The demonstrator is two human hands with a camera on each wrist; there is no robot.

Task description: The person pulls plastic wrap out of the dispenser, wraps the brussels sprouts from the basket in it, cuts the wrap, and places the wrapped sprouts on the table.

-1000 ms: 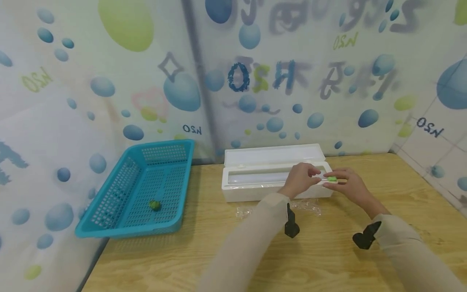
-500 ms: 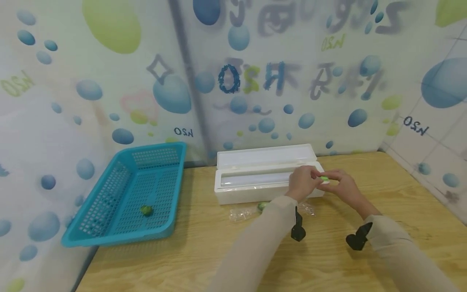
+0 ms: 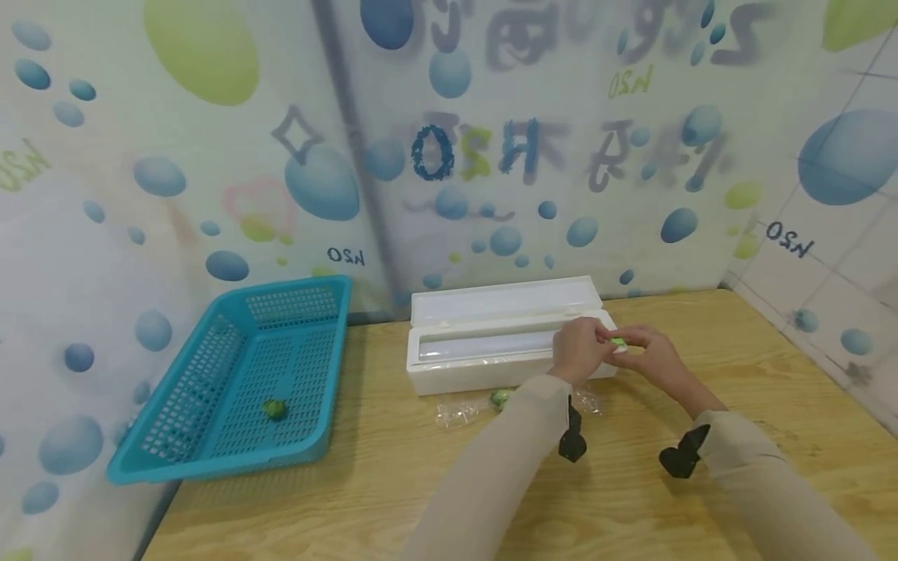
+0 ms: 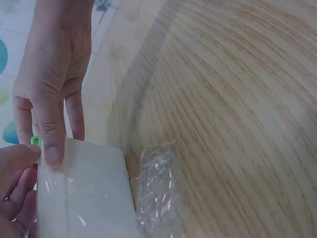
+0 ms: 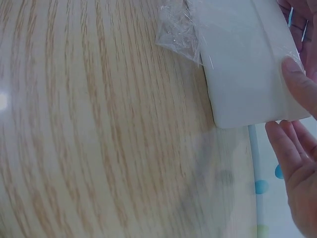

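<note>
While my right hand (image 3: 654,361) gripped the white box (image 3: 484,375)'s end, seemingly to steady it, my left hand (image 3: 578,352) pinched the green tab (image 4: 35,141).
Neither grip was wide; the lid (image 3: 505,302) stood back, clear film (image 3: 457,414) and 1 green vegetable (image 3: 500,398) lay in front, 1 green piece (image 3: 275,409) in the blue basket (image 3: 210,469).

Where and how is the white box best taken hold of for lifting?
Probably by its two short ends, one hand from each side: the white box is long and narrow, and its open lid at the back looks a poor hold. The right hand is at one end.
</note>
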